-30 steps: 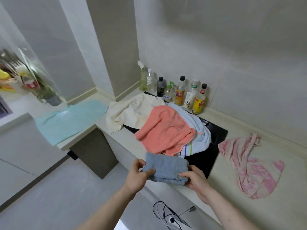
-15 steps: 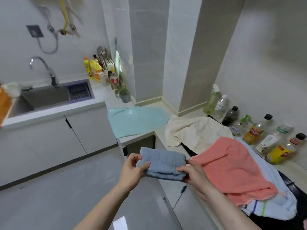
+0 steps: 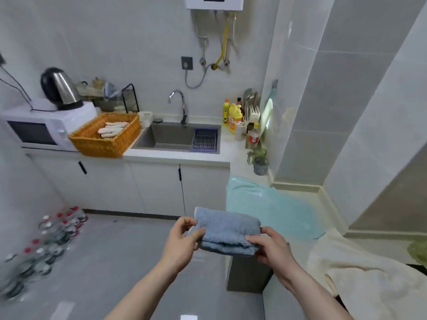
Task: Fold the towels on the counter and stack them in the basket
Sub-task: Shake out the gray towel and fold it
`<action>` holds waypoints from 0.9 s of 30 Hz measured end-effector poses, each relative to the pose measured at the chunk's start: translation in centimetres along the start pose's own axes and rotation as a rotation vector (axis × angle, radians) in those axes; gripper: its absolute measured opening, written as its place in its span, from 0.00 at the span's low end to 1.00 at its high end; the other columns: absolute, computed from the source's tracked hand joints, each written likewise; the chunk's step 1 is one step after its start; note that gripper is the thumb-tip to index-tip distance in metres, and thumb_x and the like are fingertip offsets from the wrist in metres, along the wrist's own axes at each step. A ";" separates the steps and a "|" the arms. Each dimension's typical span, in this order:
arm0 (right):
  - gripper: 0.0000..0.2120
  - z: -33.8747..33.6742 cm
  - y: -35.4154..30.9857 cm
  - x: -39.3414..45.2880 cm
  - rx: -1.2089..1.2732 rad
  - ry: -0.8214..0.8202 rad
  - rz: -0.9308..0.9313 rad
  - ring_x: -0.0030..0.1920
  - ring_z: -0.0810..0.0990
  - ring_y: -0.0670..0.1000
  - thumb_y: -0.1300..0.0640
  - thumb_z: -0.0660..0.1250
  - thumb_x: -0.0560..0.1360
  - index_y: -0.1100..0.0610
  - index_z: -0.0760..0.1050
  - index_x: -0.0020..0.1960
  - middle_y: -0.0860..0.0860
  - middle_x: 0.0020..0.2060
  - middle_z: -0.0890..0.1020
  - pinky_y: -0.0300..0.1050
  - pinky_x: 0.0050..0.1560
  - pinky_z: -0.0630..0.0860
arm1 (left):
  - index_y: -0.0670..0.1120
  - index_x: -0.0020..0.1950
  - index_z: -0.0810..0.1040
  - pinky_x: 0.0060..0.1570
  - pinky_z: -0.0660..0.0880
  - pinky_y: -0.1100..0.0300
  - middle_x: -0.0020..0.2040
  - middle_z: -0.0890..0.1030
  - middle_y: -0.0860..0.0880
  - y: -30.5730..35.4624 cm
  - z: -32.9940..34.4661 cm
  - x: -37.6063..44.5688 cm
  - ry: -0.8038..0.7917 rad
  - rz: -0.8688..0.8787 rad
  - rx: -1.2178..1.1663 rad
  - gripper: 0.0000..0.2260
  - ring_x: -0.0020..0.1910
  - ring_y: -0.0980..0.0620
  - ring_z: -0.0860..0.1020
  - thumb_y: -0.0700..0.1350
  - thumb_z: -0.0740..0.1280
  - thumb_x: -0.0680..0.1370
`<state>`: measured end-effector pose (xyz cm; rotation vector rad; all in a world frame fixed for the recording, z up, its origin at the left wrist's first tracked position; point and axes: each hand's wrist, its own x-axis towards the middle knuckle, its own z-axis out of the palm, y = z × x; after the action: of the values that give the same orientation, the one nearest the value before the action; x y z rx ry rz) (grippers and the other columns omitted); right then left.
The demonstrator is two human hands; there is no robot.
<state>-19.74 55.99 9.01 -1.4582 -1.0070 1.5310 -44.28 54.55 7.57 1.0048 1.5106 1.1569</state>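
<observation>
While the wicker basket (image 3: 105, 136) sits on the far counter (image 3: 175, 155) beside the sink (image 3: 175, 137), a folded blue towel (image 3: 227, 229) hangs over the floor. Left hand (image 3: 181, 244) and right hand (image 3: 270, 247) pinch its ends.

head view, looking down-forward, hands close below.

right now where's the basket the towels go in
In the head view the wicker basket sits far left on the counter across the room, between the microwave and the sink, well beyond the folded blue towel held in both hands.
</observation>
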 end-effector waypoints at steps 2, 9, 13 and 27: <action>0.14 1.9 -1.3 2.1 -0.030 -0.083 0.006 0.42 0.87 0.53 0.62 0.74 0.73 0.61 0.78 0.57 0.56 0.46 0.87 0.45 0.38 0.81 | 0.46 0.51 0.77 0.38 0.76 0.62 0.50 0.80 0.47 0.4 -1.7 1.0 0.074 -0.007 -0.014 0.06 0.40 0.52 0.76 0.40 0.72 0.78; 0.18 12.4 -5.5 8.8 -0.103 -0.302 0.003 0.43 0.86 0.56 0.62 0.76 0.70 0.62 0.76 0.58 0.58 0.48 0.87 0.48 0.42 0.82 | 0.47 0.51 0.77 0.39 0.78 0.59 0.53 0.80 0.44 2.5 -10.3 4.3 0.309 -0.015 -0.086 0.09 0.40 0.54 0.78 0.44 0.73 0.73; 0.15 19.5 -7.6 12.6 -0.133 -0.371 -0.035 0.38 0.84 0.54 0.61 0.76 0.69 0.60 0.76 0.53 0.55 0.41 0.87 0.48 0.41 0.81 | 0.47 0.51 0.77 0.39 0.78 0.58 0.54 0.81 0.44 3.0 -16.0 8.2 0.388 0.001 -0.110 0.08 0.42 0.53 0.79 0.42 0.74 0.75; 0.12 41.9 -12.5 23.3 -0.119 -0.406 -0.046 0.38 0.84 0.54 0.58 0.74 0.74 0.59 0.76 0.54 0.57 0.43 0.88 0.43 0.37 0.80 | 0.52 0.48 0.77 0.41 0.78 0.54 0.52 0.83 0.44 5.2 -36.6 23.2 0.406 0.013 -0.059 0.06 0.38 0.51 0.79 0.44 0.73 0.76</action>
<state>-62.34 81.02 12.79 -1.2152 -1.3786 1.8013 -84.55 70.80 11.74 0.7694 1.7723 1.4696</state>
